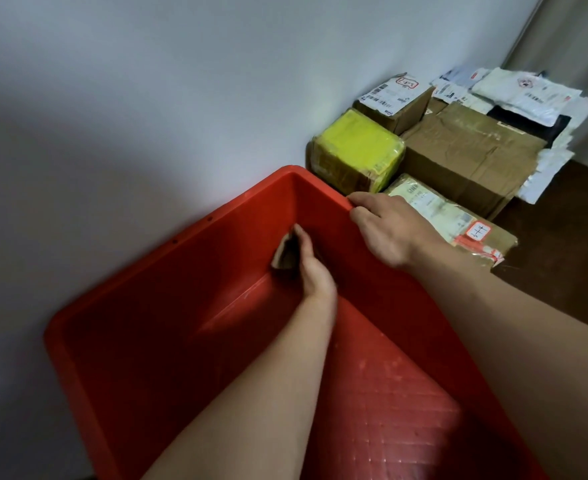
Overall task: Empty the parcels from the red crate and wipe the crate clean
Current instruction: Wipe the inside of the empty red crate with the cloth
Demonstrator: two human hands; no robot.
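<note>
red crate [168, 306]: one; stood against the wall [147, 81]; it held no parcel, only the left hand and a brown wad.
left hand [315, 268]: one; reached into the crate's far corner, fingers closed round the wad.
brown wad [283, 255]: one; cloth or paper could not be told; lay against the crate's far wall, at the left fingertips.
right hand [389, 226]: one; fingers curled over the crate's right rim, gripping it.
cardboard parcels: four, all outside the crate; labelled flat box [458, 220] partly beneath the right hand; yellow-taped box [356, 150] just beyond its fingertips; white-labelled box [396, 102] and large brown box [469, 150] farther beyond.
soft mailers [514, 91]: one pile, number not countable; farthest from the right hand.
</note>
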